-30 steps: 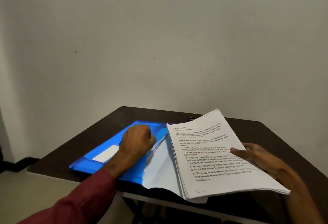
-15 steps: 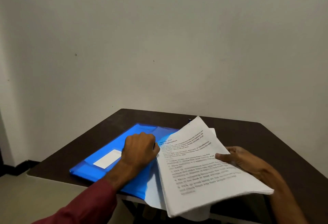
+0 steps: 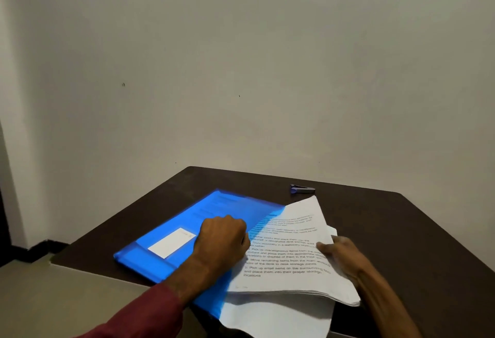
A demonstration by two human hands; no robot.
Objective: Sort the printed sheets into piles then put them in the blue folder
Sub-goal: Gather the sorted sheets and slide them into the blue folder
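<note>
Head view: left hand [image 3: 222, 240] gripping blue folder [image 3: 214, 205] cover edge; right hand [image 3: 341, 256] grasping printed sheets [image 3: 284, 265], top corner under cover, on table [image 3: 407, 230].

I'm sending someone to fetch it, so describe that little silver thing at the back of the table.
Look at the dark table against the pale wall. Just beyond the far corner of the printed sheets, toward the wall, lies a small wedge-shaped tool. It alone is shiny silver with a blue end, touching neither sheets nor blue folder.
</note>
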